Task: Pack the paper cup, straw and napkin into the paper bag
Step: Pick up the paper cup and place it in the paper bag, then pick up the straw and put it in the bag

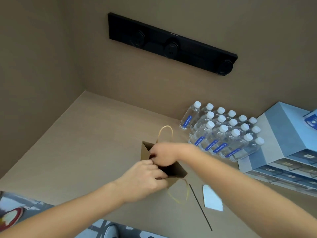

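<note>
Currently I log: paper bag (176,170) mid-frame on counter (85,152), left hand (145,176) pinching its near rim, right hand (163,155) inside, grip unreadable; straw (200,207) and napkin (211,198) lower right, unpacked; cup unseen.

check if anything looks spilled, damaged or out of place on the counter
Nothing stands out. The paper bag stands open between both hands, the straw and napkin lie flat beside it, and the water bottles stand upright.
</note>
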The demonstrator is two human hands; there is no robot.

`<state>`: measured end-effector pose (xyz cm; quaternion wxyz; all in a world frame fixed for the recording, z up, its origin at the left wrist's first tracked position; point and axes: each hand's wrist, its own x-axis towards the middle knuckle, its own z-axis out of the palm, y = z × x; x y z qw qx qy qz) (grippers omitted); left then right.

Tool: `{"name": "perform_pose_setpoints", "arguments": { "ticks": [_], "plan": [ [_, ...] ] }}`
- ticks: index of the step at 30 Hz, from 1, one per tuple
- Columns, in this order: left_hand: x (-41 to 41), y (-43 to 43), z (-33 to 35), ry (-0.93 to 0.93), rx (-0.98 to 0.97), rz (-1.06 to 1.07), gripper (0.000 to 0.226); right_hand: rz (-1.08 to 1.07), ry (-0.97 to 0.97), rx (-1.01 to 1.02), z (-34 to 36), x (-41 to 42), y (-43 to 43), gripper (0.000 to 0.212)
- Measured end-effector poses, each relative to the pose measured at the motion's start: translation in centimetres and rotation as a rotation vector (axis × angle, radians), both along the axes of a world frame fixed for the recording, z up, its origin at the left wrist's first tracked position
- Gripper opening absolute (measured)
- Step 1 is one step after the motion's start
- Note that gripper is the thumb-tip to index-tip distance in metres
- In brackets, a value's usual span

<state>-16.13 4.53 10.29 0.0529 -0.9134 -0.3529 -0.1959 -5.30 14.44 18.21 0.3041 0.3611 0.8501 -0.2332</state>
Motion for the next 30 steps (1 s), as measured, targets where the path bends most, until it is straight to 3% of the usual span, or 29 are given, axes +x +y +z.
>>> {"name": "perform_pose_setpoints", "arguments": {
  "ticks": [2, 4, 6, 7, 9, 12, 14, 19, 30],
  "plan": [
    [-0.4, 0.0, 0.1, -0.093, 0.007, -0.013, 0.013, -0.187, 0.388, -0.034, 2.2, 3.6, 0.7, 0.018],
    [-1.3, -0.4, -0.6, -0.235, 0.019, 0.027, 0.020, -0.527, 0.818, -0.010, 4.0, 9.1, 1.1, 0.018],
    [-2.6, -1.1, -2.0, -0.405, -0.005, 0.155, 0.029, -0.837, 1.049, 0.094, 1.9, 14.3, 1.3, 0.023],
    [-3.3, -1.5, -3.0, -0.473, -0.037, 0.241, 0.029, -0.967, 1.029, 0.158, -0.6, 15.9, 1.3, 0.025],
    [-4.4, -2.2, -5.5, -0.473, -0.138, 0.414, 0.029, -1.156, 0.786, 0.203, -7.6, 17.7, 0.7, 0.021],
    [-5.0, -2.5, -10.6, -0.096, -0.470, 0.640, 0.050, -1.118, 0.345, 0.162, -17.2, 17.9, -2.4, 0.020],
    [-5.6, -2.1, -14.0, 0.152, -0.691, 0.733, 0.077, -1.011, 0.210, 0.195, -21.7, 17.4, -4.5, 0.021],
    [-6.8, -1.3, -18.7, 0.375, -1.040, 0.817, 0.108, -0.849, 0.076, 0.286, -25.1, 15.8, -5.9, 0.019],
    [-6.9, -1.1, -20.3, 0.448, -1.122, 0.842, 0.111, -0.674, -0.112, 0.151, -24.4, 15.6, -5.4, 0.025]
  ]
}}
